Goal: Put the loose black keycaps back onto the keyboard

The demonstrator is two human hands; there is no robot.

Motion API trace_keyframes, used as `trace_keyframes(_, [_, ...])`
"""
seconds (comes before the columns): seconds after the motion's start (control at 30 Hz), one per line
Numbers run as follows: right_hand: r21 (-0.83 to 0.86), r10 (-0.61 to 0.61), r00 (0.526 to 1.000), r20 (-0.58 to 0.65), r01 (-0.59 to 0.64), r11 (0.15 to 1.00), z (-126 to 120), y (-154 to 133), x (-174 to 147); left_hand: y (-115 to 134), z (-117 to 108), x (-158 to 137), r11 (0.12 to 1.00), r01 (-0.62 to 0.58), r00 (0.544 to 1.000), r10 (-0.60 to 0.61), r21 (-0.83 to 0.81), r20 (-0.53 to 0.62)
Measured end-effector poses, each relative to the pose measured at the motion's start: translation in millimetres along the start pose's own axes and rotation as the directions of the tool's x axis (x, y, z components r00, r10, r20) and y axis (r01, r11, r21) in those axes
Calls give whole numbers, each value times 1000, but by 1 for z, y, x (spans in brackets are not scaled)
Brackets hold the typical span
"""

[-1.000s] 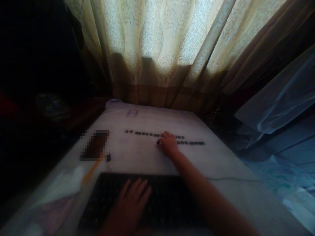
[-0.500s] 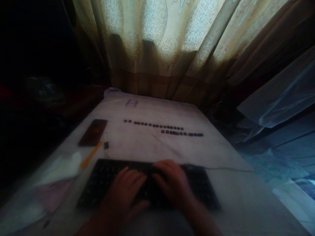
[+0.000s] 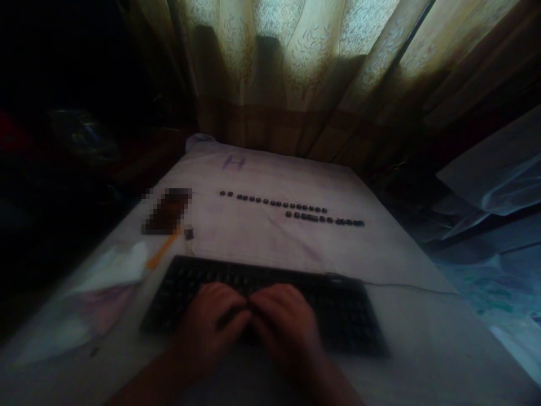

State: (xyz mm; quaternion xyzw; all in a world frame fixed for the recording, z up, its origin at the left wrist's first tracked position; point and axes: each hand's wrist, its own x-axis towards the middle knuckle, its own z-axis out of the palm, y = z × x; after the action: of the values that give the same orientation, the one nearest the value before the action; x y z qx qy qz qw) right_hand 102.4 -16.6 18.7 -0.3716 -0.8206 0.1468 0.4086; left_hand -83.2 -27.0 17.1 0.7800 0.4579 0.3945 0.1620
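A black keyboard [image 3: 338,316] lies across the near part of the cloth-covered table. Over its middle, my left hand [image 3: 213,316] and my right hand [image 3: 287,316] meet at the fingertips, both with curled, closed fingers. Whatever is between them is hidden or too small to name. Beyond the keyboard, several loose black keycaps [image 3: 273,203] form a long row, and a shorter row of keycaps [image 3: 313,217] sits to the right and nearer. An orange stick-like tool [image 3: 164,248] lies off the keyboard's far left corner, next to a small dark-ended wire tool [image 3: 189,234].
A dark, pixelated flat object [image 3: 167,211] lies at the left. White and pink crumpled material [image 3: 105,293] is on the near left, with a small dark piece [image 3: 94,352] nearby. The keyboard's cable [image 3: 414,287] runs right. Patterned curtains [image 3: 296,67] hang behind the table.
My hands have come together, fingertips now meeting over the keyboard's middle; before, they were apart with the left fingers spread. The view has shifted slightly, and the keycap rows look unchanged.
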Motion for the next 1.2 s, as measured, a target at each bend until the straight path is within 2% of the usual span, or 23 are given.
trace_keyframes(0.23, [18, 1, 998, -64, 0, 1000, -2, -4, 0, 4, -3, 2, 995, 77, 996, -74, -69, 49])
trace_keyframes(0.6, [-70, 11, 1000, -10, -11, 997, -4, 3, 0, 2, -2, 1, 1000, 16, 998, -15, -12, 62])
trace_keyframes(0.8, [-139, 153, 988, -37, -156, 978, -5, 24, 3, -2, -4, 3, 995, -66, 997, 63, 81, 33])
trace_keyframes(0.93, [-161, 245, 968, 47, -235, 959, 2, 33, 10, -9, -3, 1, 974, -81, 996, 72, 211, 50])
trace_keyframes(1.07, [-187, 246, 962, 118, -222, 957, 5, 32, 19, -13, 0, -3, 934, -102, 993, 76, 343, 89])
trace_keyframes(1.2, [-226, 245, 950, 194, -200, 953, 1, 29, 25, -14, 2, -4, 902, -138, 988, 97, 409, 118])
